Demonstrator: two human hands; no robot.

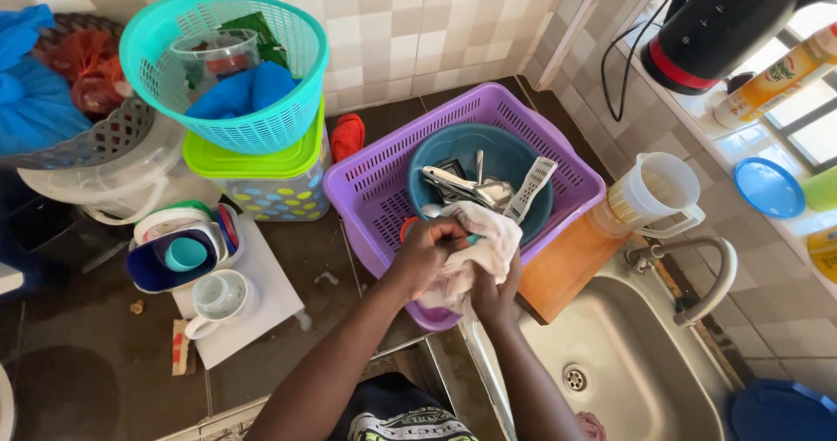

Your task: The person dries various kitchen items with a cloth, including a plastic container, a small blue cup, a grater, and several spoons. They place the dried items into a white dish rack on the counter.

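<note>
Hands meet at the near rim of one purple basket (366, 188): the left hand (427, 254) and the right hand (493, 297) both have their fingers clamped on one white cloth (475, 249) bunched between them. A small teal thing shows inside the cloth; what it is cannot be told. One teal bowl (453, 158) sits in the basket with several metal utensils (466, 188) and one white slotted turner (532, 188). Along the bench's back edge stands one turquoise basket (261, 118) on a green-lidded box (253, 158). One white mug (218, 297) sits toward the left. Dark bare bench lies open at the near left corner; one sink (628, 362) and tap (706, 280) close the right side, beside one clear jug (654, 193).
</note>
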